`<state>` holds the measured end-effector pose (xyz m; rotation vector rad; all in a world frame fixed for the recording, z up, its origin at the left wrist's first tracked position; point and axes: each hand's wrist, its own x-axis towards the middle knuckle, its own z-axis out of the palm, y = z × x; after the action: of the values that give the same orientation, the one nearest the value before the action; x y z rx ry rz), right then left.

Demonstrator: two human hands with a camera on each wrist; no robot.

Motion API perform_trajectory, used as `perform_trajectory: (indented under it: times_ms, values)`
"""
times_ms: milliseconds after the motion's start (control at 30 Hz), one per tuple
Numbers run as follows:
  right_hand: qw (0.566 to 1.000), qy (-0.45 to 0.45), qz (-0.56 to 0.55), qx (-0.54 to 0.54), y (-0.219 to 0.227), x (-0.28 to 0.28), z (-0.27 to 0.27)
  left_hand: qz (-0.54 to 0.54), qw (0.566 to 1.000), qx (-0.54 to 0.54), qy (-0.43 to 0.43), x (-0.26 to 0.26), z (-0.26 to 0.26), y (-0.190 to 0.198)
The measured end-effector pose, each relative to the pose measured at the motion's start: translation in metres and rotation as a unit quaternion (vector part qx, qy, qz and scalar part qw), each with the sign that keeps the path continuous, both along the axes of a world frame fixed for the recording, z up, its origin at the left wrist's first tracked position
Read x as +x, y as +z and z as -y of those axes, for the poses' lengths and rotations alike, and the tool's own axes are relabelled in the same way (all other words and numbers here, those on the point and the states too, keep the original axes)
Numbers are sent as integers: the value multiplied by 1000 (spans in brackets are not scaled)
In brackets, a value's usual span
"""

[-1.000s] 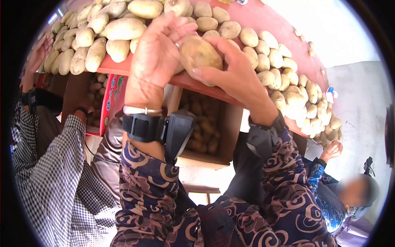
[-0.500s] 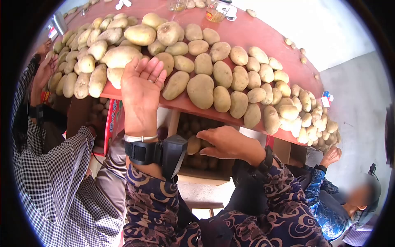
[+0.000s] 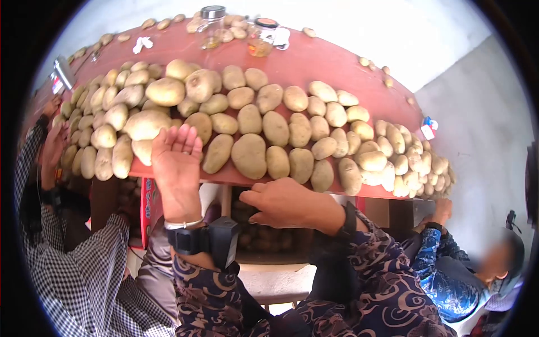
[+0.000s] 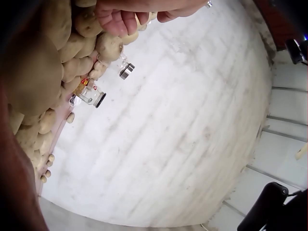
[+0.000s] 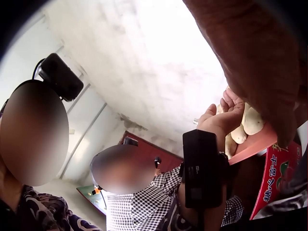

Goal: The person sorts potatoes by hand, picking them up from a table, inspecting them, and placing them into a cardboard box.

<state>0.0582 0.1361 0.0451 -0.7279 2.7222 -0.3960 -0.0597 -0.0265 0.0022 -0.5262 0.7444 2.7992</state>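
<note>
Palm up, the left hand (image 3: 178, 168) lies at the table's front edge with loosely bent fingers and no potato in it; its fingertips are close to a large potato (image 3: 147, 124). The right hand (image 3: 292, 205) hovers palm down just below the edge, fingers loosely bent, with nothing seen in it. Beneath it, potatoes (image 3: 264, 238) lie in a shadowed box. Many potatoes (image 3: 249, 156) cover the front of the red table (image 3: 314, 59). In the left wrist view the left hand (image 4: 144, 10) is beside potatoes; the right wrist view shows the right hand (image 5: 260, 67) close up and dark.
Two glass jars (image 3: 260, 38) and a white tissue (image 3: 142, 44) stand or lie farther back, with a metal flask (image 3: 64, 73) at left. A red printed box (image 3: 149, 210) is below the edge. People sit on both sides, a checked sleeve (image 3: 92, 250) at left.
The potato held between both hands is out of them; halfway through, one showed below the right hand, over the box. The hands have parted, the right lower. The head view has shifted, showing more table.
</note>
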Motion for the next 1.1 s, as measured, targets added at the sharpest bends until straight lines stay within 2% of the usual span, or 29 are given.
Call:
perform_trajectory:
  times_ms: [67, 333, 733, 1100]
  values:
    - [1000, 3, -23, -5, -2, -2, 0, -2, 1000, 10, -15, -1, 0, -1]
    - [1000, 5, 8, 23, 4, 0, -2, 1, 1000, 13, -24, 0, -3, 2]
    - [1000, 21, -11, 13, 21, -7, 0, -9, 1000, 12, -14, -3, 0, 2]
    - [999, 18, -32, 12, 27, -13, -13, -19, 998, 31, -48, -11, -3, -4]
